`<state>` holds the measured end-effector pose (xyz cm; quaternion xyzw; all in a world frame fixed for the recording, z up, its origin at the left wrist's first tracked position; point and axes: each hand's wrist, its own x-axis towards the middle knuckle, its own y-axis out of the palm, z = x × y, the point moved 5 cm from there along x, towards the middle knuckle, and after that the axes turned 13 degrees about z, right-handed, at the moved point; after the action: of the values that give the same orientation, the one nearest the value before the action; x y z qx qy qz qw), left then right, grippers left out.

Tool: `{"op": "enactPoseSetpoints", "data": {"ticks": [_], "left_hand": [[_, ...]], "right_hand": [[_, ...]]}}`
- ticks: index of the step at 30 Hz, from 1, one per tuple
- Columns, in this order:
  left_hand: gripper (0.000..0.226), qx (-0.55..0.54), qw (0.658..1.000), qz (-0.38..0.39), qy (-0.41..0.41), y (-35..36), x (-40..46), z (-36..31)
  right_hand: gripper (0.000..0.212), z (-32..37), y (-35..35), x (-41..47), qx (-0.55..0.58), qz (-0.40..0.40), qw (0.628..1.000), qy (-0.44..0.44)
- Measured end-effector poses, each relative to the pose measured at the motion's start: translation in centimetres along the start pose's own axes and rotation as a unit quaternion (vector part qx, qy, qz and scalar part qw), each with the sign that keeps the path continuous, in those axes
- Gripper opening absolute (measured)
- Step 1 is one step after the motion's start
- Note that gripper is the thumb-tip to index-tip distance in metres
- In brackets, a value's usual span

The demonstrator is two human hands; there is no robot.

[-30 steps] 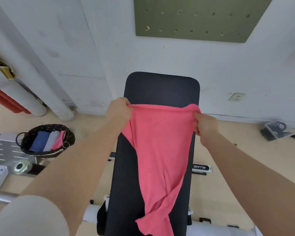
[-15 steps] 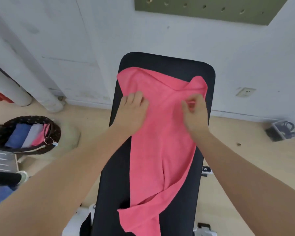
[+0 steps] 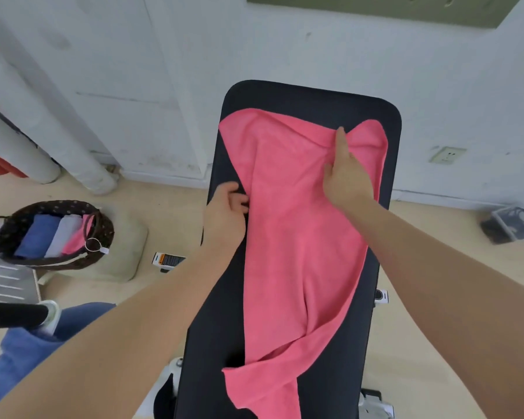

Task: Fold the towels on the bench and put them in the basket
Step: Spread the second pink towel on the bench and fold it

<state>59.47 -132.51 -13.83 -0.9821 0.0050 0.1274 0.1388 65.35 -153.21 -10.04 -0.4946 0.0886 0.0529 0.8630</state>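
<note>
Head view: pink towel (image 3: 300, 237) spread lengthwise on black tabletop (image 3: 315, 98), far end rumpled, near corner twisted toward front edge. Left hand (image 3: 224, 216) at towel's left edge, fingers curled, pinching hem. Right hand (image 3: 345, 173) flat on cloth near far right corner, fingers straight, pressing wrinkle. Basket (image 3: 9, 237) on floor well left, holding folded blue, grey, pink towels.

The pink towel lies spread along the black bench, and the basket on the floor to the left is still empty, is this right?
Not quite. The head view shows the basket already holding folded towels: blue, grey and pink. The pink towel does lie spread along the black bench.
</note>
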Motion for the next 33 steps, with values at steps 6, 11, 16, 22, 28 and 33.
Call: {"op": "enactPoseSetpoints", "data": {"ticks": [6, 11, 16, 22, 28, 33], "left_hand": [[0.023, 0.058, 0.996, -0.061, 0.030, 1.4, 3.4, -4.1], [0.042, 0.151, 0.987, -0.057, 0.022, 1.3, 4.2, -4.8], [0.048, 0.028, 0.997, -0.073, 0.025, -0.1, 2.8, -3.8], [0.032, -0.014, 0.989, 0.031, -0.144, 1.4, -2.8, 1.8], [0.023, -0.161, 0.946, 0.178, -0.218, 4.8, -5.7, 2.6], [0.024, -0.185, 0.933, 0.238, -0.194, 5.6, -5.7, 2.2]], "right_hand": [[0.061, -1.5, -1.8, 0.7, -0.052, -0.028, 0.996, -0.065], [0.058, -3.9, -4.5, 1.7, -0.039, -0.029, 0.999, 0.024], [0.055, 0.3, 0.0, -4.8, -0.178, -0.001, 0.970, -0.168], [0.069, 1.8, 6.7, -10.8, -0.154, 0.134, 0.974, -0.099], [0.067, 1.0, 8.3, -11.6, -0.095, 0.136, 0.986, -0.019], [0.055, 0.2, 8.1, -11.6, -0.020, 0.171, 0.984, -0.049]]}}
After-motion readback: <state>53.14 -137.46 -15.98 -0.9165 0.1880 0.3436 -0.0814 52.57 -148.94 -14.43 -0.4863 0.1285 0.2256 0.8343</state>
